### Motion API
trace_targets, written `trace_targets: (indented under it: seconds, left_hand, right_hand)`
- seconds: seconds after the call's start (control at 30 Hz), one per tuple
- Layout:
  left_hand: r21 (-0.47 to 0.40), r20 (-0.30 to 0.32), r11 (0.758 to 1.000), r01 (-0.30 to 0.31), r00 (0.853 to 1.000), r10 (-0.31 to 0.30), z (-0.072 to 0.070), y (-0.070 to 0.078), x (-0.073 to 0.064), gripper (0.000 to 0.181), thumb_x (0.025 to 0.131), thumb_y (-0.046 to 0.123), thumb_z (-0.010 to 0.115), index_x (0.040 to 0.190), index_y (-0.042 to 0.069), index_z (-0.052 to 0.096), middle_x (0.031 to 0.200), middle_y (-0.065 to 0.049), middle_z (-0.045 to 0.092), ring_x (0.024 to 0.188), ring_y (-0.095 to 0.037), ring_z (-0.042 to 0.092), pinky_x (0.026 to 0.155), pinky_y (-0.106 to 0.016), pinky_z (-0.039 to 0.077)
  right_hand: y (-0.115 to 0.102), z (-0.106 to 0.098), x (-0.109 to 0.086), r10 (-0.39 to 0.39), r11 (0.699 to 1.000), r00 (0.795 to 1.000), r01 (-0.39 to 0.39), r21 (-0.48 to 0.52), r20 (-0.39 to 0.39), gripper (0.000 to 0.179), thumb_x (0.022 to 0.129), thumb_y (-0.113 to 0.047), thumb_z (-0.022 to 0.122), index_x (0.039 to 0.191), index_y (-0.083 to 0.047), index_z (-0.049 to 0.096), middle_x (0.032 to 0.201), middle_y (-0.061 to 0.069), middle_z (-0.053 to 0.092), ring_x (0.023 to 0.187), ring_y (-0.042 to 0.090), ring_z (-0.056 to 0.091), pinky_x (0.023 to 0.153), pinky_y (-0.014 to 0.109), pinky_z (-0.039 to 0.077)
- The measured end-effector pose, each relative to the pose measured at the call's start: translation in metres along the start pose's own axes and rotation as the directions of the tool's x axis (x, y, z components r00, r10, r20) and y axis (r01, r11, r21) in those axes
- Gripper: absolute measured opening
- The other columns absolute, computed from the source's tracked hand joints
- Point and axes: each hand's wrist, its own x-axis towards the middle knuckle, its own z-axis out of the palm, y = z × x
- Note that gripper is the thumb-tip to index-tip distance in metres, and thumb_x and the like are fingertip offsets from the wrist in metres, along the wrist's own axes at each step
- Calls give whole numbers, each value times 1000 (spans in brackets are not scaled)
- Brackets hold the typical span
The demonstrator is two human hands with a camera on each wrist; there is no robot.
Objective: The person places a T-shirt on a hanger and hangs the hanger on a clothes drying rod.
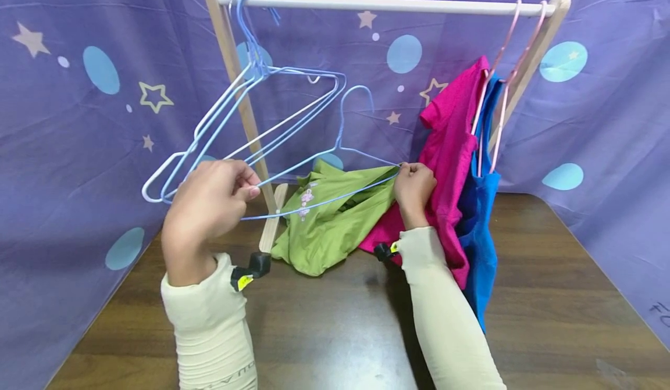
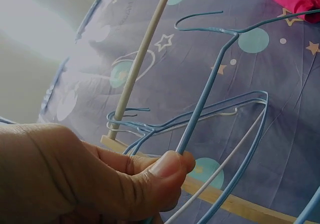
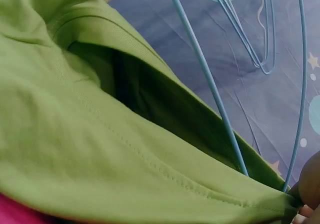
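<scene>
My left hand (image 1: 209, 195) pinches the left arm of a blue wire hanger (image 1: 340, 137) between thumb and fingers; the hanger's hook points up. At the other side my right hand (image 1: 415, 188) pinches a green shirt (image 1: 324, 227) together with the hanger's right end. In the right wrist view that end sits inside the open neckline of the green fabric (image 3: 150, 149), and the fingertips are partly cut off at the frame's edge. The rest of the shirt droops down to the table, a small pink print on its front.
A wooden rack with a white rail (image 1: 387, 3) stands on the brown table (image 1: 324, 332). Several blue and white hangers (image 1: 256, 73) hang at its left. A pink shirt (image 1: 450, 146) and a blue garment (image 1: 478, 227) are at the right, near pink hangers (image 1: 505, 82).
</scene>
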Motion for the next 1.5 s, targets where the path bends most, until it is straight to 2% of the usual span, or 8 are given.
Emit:
trace_targets:
  seconds: [0.3,0.47,0.6,0.7,0.83,1.07,1.27,1.5]
  left_hand:
    - [2,-6,1000,-5,1000,5,3,8,0,6,90,10,68,88,13,72,70,1,60,72,-25,56,63,-40,41]
    - [2,-12,1000,-3,1000,3,4,12,1,7,91,10,68,88,14,72,72,0,62,72,-25,57,62,-40,42]
    - [8,-25,1000,-7,1000,7,4,13,1,9,92,10,67,85,14,71,73,-2,63,69,-26,57,61,-40,43]
    - [3,-27,1000,-7,1000,7,4,14,1,10,93,10,65,86,14,70,75,-3,64,70,-26,57,62,-42,43]
    - [-12,-33,1000,-6,999,5,5,14,1,9,94,10,65,89,13,71,80,-4,66,75,-28,59,66,-45,45]
    - [-24,-33,1000,6,999,-7,7,15,4,8,96,12,67,90,14,71,82,-4,68,78,-29,61,67,-46,46]
    - [-30,-21,1000,-2,1000,1,12,16,11,7,96,13,66,91,12,71,84,-6,68,77,-29,62,68,-47,47]
    - [-53,4,998,-18,1000,18,21,14,22,5,95,11,66,92,10,69,84,-6,65,78,-26,60,71,-44,47]
  right_hand:
    - [-9,-2,0,12,1000,1000,-12,12,11,22,98,-16,62,97,0,78,96,18,76,107,45,65,96,48,48]
    - [-16,-2,-2,2,998,1000,-2,67,-1,22,98,-17,63,97,0,77,92,17,77,102,40,67,95,45,48]
    - [-23,1,-3,9,987,1000,-8,161,-5,20,98,-16,64,97,1,76,87,17,76,83,29,68,82,38,51]
    - [-29,3,-3,3,972,1000,-4,236,3,19,98,-14,65,97,2,75,80,15,72,66,16,62,67,29,48]
    - [-34,3,-3,-44,961,999,35,275,27,18,98,-15,67,100,0,77,83,13,73,64,7,56,63,23,42]
    - [-41,-1,0,-151,956,988,145,256,5,18,100,-18,66,103,-3,76,100,12,76,80,19,67,69,24,46]
    - [-42,-4,3,-206,953,978,202,226,-3,19,102,-17,61,105,-1,71,98,15,72,84,27,65,79,37,49]
    - [-40,-4,5,-294,930,955,281,236,24,19,105,-16,56,111,0,66,111,15,72,94,30,65,87,42,48]
